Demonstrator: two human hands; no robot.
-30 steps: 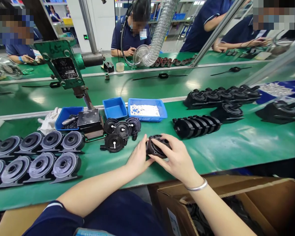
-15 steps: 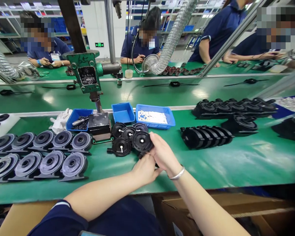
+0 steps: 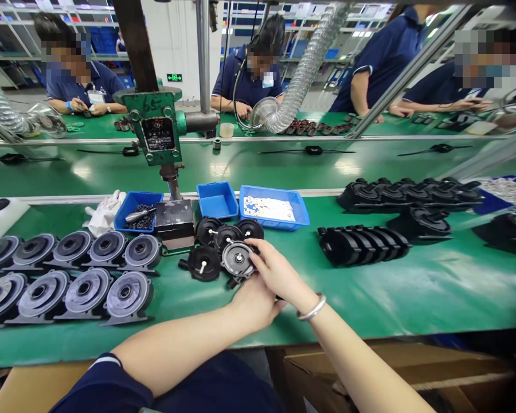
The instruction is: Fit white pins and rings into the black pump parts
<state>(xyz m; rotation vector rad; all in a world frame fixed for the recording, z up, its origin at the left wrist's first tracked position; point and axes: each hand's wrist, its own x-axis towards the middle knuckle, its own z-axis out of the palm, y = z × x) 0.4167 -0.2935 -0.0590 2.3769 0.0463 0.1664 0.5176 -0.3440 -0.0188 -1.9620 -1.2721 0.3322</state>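
My right hand [image 3: 278,268] is closed on the edge of a round black plastic cover [image 3: 236,259] with a small white pin at its centre. The cover is tilted and its face shines grey. Below and partly behind the right hand, my left hand [image 3: 254,299] is closed; its fingertips are hidden, and a sliver of something dark shows by its thumb. Several similar covers lie beside and behind the held one, among them a cover with a white pin [image 3: 203,264] and another cover [image 3: 251,229].
Rows of round grey-faced housings [image 3: 126,292] stand at left. A green press [image 3: 159,129] rises over a metal block [image 3: 175,221]. Behind are a blue bin of black parts [image 3: 137,198], a blue bin [image 3: 217,199] and a tray of white parts [image 3: 301,215]. Black housings [image 3: 363,245] stand right.
The cover in my right hand has tilted and come slightly lower and left, its face turning from black to shiny grey. Both hands stay close together. The view has shifted slightly.
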